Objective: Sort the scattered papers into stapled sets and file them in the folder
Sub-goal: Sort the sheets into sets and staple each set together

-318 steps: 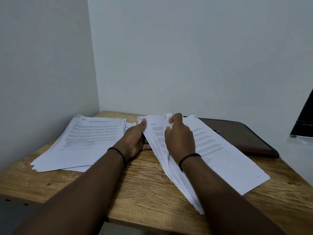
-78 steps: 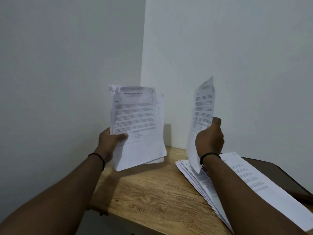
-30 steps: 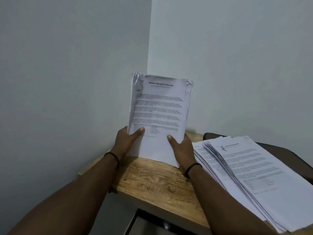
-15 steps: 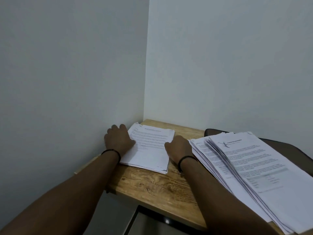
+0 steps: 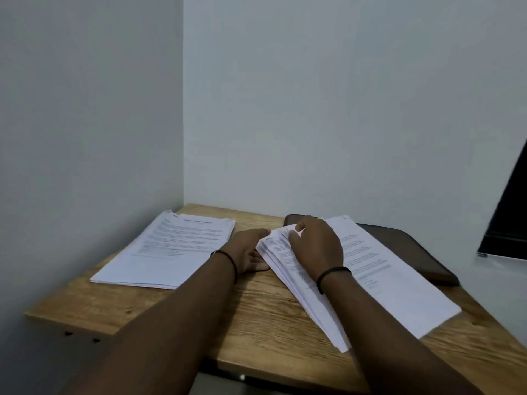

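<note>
Two piles of printed white paper lie on the wooden table [image 5: 256,317]. The left pile [image 5: 168,249] lies flat near the left wall, untouched. The right pile [image 5: 379,277] is fanned out and partly covers a dark brown folder [image 5: 410,246] at the back right. My left hand [image 5: 251,249] lies against the right pile's left edge, its fingertips hidden under the sheets. My right hand [image 5: 313,246] rests on top of that pile with its fingers curled round the upper left corners of several sheets, lifting them slightly.
White walls close off the table on the left and at the back. A dark panel [image 5: 507,218] leans at the right edge of view. Bare wood shows between the two piles and along the front edge.
Both hands have left the left pile, which now lies flat, and moved right to the fanned pile. The view has shifted right and down.
</note>
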